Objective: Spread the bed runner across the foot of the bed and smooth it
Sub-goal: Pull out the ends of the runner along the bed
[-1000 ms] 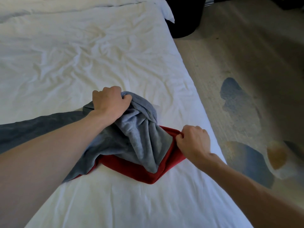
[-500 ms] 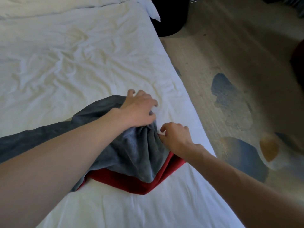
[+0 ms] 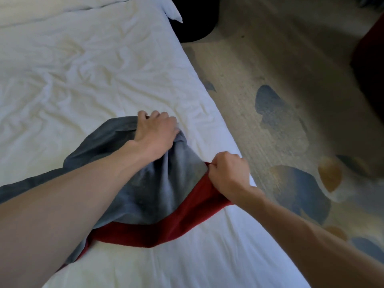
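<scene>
A wide white bed (image 3: 72, 75), creased all over, filling the left and middle of the view. To the right, patterned carpet (image 3: 291, 125). Across the bed, close to its right edge, the bed runner (image 3: 145, 190): grey on top, with a red layer (image 3: 187, 223) showing beneath. Bunched in a heap at this end, and trailing off flatter to the left behind the left forearm. Not yet spread here, judging by the folds.

Left hand (image 3: 155, 136) on the far part of the heap, fingers curled into the grey cloth, gripping a fold. Right hand (image 3: 228, 173) at the bed's edge, closed tight, pinching the red edge between thumb and fingers.

For a clean spread:
- Pull the red edge outward toward the bed's side with the right hand.
- Draw the grey fold away toward the far side with the left hand.
- Lift slightly to shake trapped folds loose.
- Hold the tension even on both sides to avoid a skewed line across the bed.
- Settle the proper upward face before laying flat; hard to tell from here.
- Then let go and sweep flat palms from the middle outward.
</scene>
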